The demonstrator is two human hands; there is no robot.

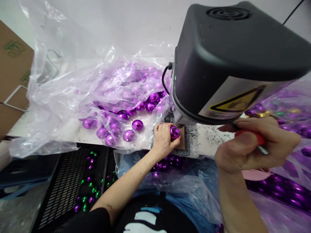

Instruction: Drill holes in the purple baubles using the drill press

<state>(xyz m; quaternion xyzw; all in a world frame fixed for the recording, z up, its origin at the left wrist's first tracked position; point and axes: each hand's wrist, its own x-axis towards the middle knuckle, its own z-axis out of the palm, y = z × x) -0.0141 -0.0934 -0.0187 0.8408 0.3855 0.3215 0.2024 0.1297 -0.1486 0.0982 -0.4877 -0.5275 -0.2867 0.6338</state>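
My left hand is closed around a shiny purple faceted ball, held at the foot of a black machine with a yellow warning label. Beneath the ball lies a brown block on a dark base plate. My right hand, raised at the machine's right side, grips a red lever handle with a metal rod end. Loose purple balls, one of them near my left hand, lie on the white table.
Clear plastic bags with many purple balls cover the table at left; more bagged balls are at right. A cardboard box stands far left. Below the table edge, a black crate holds green and purple beads. Plastic lies over my lap.
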